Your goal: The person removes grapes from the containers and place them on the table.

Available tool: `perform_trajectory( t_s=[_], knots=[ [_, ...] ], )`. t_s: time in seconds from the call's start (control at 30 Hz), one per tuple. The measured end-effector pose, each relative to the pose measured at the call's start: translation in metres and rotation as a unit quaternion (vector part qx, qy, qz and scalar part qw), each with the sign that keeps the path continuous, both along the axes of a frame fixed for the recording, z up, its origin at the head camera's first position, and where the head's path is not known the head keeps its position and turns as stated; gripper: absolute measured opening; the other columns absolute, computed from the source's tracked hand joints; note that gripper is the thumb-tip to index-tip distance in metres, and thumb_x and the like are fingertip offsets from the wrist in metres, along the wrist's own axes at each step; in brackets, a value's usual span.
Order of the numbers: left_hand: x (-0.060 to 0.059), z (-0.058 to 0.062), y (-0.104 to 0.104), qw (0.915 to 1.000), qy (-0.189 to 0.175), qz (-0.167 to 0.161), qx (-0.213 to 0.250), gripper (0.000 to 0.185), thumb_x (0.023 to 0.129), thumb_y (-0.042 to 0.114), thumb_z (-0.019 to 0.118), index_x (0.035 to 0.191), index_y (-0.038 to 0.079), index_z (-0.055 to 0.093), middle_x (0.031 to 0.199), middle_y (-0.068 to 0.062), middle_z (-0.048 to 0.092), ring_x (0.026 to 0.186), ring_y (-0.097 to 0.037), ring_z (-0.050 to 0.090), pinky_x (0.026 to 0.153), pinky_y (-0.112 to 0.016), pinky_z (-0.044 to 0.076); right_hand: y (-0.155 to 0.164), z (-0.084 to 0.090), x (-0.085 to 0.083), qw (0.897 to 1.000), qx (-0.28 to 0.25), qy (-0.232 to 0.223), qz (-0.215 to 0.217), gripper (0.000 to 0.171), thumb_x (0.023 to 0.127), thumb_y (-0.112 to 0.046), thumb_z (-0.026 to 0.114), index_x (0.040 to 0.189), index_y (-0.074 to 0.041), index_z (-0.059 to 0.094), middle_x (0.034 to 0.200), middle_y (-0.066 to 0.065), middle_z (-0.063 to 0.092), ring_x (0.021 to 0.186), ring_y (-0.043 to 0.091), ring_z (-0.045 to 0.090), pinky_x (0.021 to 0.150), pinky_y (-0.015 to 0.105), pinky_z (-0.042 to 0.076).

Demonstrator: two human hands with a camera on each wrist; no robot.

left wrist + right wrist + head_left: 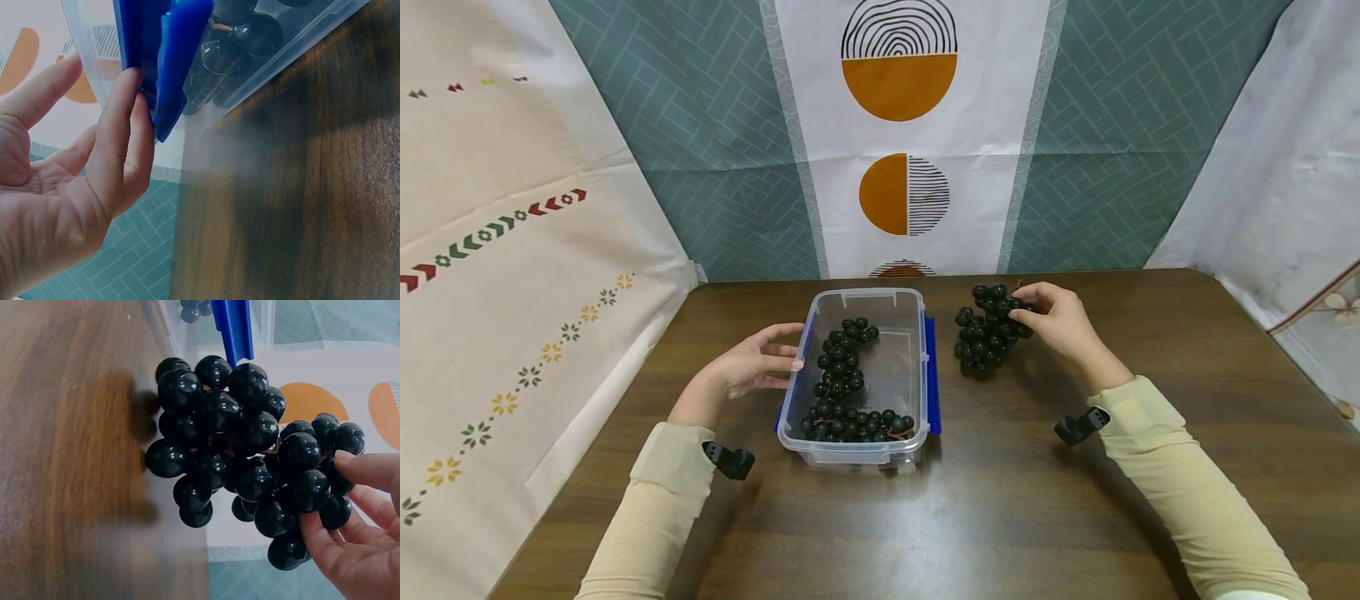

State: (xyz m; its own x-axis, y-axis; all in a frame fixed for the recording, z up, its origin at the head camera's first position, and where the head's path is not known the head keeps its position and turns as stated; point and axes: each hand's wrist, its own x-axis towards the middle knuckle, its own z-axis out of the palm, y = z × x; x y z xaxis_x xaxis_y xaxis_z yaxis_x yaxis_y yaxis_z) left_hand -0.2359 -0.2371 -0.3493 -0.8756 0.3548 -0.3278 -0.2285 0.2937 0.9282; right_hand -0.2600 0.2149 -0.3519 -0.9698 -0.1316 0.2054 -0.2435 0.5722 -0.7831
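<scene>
A clear plastic container [904, 333] with blue side latches stands on the table in the head view. Inside it lie two bunches of black grapes, one lengthwise [841, 360] and one along the near end [856, 425]. My left hand [762, 362] holds the container's left side, thumb at the rim. In the left wrist view its fingers [115, 137] press against the blue latch [172, 69], which hangs folded down. To the right of the container, my right hand [1060, 321] pinches a third grape bunch [219, 412] by one end. That bunch hangs tilted above the tabletop.
The brown wooden table [1000, 517] runs back to a green and white patterned cloth [715, 167]. A pale embroidered cloth [512, 292] hangs at the left, and a white one [1277, 150] at the right. Another blue latch [933, 375] sticks out on the container's right side.
</scene>
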Motion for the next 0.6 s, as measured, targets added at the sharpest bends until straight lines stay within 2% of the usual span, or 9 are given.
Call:
perform_trajectory(
  t_s=[0.13, 0.37, 0.6],
  knots=[
    [-0.0002, 0.0002, -0.0002, 1.0000, 0.000, -0.001, -0.001, 0.079, 0.089, 0.007, 0.064, 0.152, 0.013, 0.017, 0.137, -0.029, 0.036, 0.094, -0.017, 0.062, 0.089, -0.045, 0.052, 0.0029, -0.0020, 0.0008, 1.000, 0.003, 0.006, -0.006, 0.030, 0.092, -0.013, 0.063, 0.117, 0.002, 0.059, 0.121, 0.022, 0.059, 0.108, 0.036, 0.057, 0.085, 0.043, 0.047],
    [0.0000, 0.0003, -0.0007, 1.0000, 0.002, -0.005, 0.002, 0.079, 0.089, 0.007, 0.064, 0.152, 0.013, 0.017, 0.137, -0.029, 0.036, 0.094, -0.017, 0.062, 0.089, -0.045, 0.052, 0.0059, -0.0044, 0.0005, 1.000, 0.016, 0.019, -0.019, 0.028, 0.091, -0.013, 0.064, 0.114, 0.002, 0.061, 0.117, 0.021, 0.062, 0.100, 0.032, 0.059, 0.076, 0.029, 0.045],
    [-0.0006, -0.0004, -0.0011, 1.0000, -0.002, -0.007, 0.006, 0.078, 0.090, 0.006, 0.064, 0.152, 0.013, 0.016, 0.138, -0.029, 0.035, 0.095, -0.017, 0.063, 0.089, -0.045, 0.052, 0.0094, -0.0072, 0.0005, 0.999, 0.022, 0.028, -0.034, 0.027, 0.090, -0.013, 0.065, 0.112, 0.002, 0.061, 0.111, 0.022, 0.064, 0.100, 0.034, 0.060, 0.076, 0.031, 0.045]
  ],
)
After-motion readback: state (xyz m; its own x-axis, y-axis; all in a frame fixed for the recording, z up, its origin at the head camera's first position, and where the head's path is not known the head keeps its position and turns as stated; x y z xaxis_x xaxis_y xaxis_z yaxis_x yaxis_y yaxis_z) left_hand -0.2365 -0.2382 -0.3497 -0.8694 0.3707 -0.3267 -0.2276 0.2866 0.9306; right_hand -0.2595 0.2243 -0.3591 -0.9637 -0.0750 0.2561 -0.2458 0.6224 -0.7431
